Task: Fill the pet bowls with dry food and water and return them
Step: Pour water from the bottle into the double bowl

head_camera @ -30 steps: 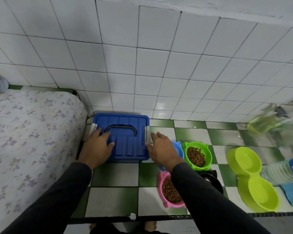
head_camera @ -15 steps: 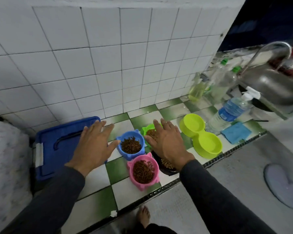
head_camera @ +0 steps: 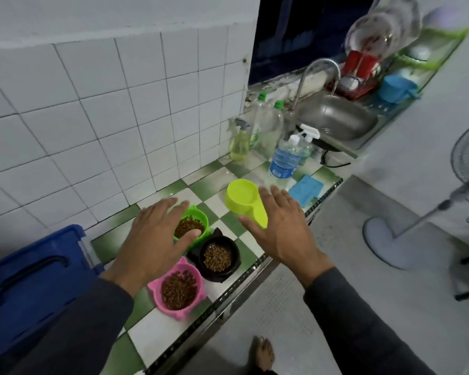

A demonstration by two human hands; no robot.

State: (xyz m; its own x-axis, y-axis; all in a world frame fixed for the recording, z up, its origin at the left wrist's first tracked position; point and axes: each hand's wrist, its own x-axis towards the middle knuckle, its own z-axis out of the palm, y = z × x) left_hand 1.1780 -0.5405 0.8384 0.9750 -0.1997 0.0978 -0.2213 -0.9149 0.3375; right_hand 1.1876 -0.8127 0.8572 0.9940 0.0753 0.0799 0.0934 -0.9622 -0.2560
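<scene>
Waiting empty on the green-checked tiled counter (head_camera: 160, 318), a lime-green plastic double bowl (head_camera: 244, 200) runs its long axis from near edge toward the wall, directly beneath the spread, released fingers of the right hand (head_camera: 280, 228); the left hand (head_camera: 153, 239), equally slack, hovers over kibble-filled green (head_camera: 198, 226), black (head_camera: 218, 259) and pink (head_camera: 178, 289) bowls.

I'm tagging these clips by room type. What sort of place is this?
Most likely a home kitchen: a metal sink with a tap, a dish rack holding plates, and a tiled counter against a tiled wall.

Checkered counter (head_camera: 222, 205): kibble bowls (head_camera: 179, 289), bottles (head_camera: 283, 161)
</scene>
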